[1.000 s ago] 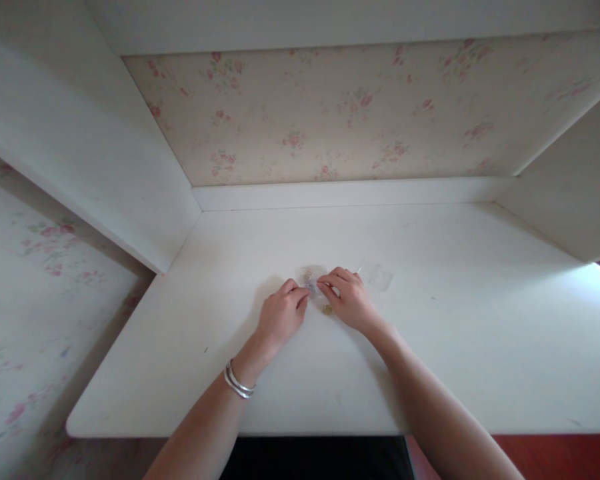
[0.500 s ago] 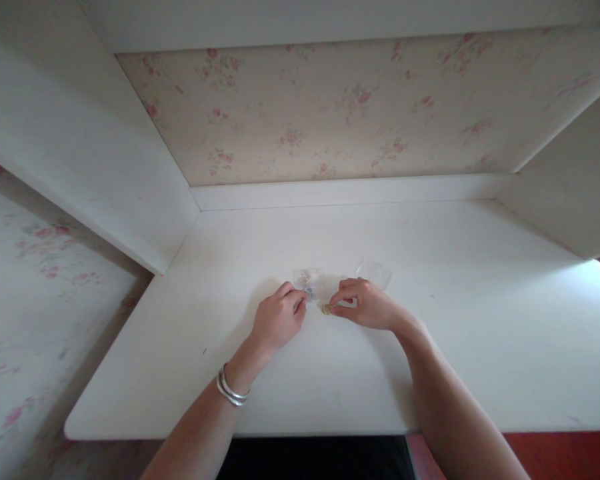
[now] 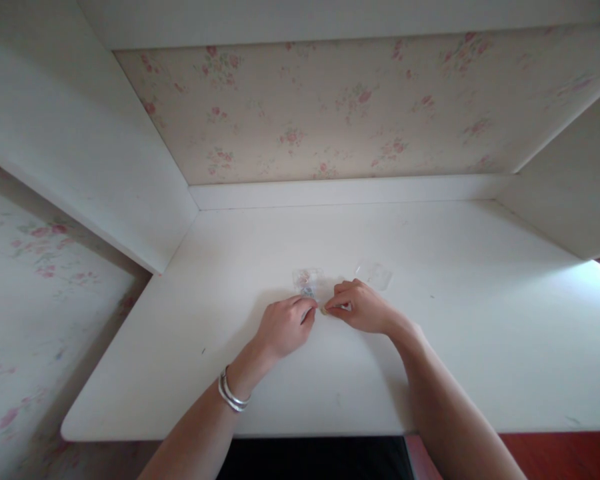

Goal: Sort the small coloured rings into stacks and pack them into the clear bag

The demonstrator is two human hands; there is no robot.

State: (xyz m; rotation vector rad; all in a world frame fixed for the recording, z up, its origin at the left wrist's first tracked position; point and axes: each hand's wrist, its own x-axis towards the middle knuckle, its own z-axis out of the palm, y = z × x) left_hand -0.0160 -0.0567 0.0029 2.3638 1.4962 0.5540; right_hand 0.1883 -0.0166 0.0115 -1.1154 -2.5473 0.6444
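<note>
Over the middle of the white desk, my right hand [image 3: 363, 307] pinches a small yellowish, coin-like piece [image 3: 323, 310] between thumb and finger. My left hand [image 3: 286, 325], with silver bangles [image 3: 231, 390] at the wrist, has its thumb and finger closed just left of that piece. Whether the left fingertips hold anything is too small to make out. Just beyond the left fingers lies a clear plastic container [image 3: 307, 280] with small reddish and grey bits in it. Behind my right hand rests a clear plastic piece [image 3: 377, 275], lid-like in shape.
The white desk [image 3: 260, 240] runs back to a low ledge and a flowered wall [image 3: 320, 113]. A white side panel [image 3: 130, 187] rises at the left. A small dark sliver [image 3: 203, 351] and a tiny speck [image 3: 433, 297] lie on the desktop.
My left hand has moved right and slightly nearer, away from the container and up to the yellowish piece. The right hand has shifted slightly left, still pinching it.
</note>
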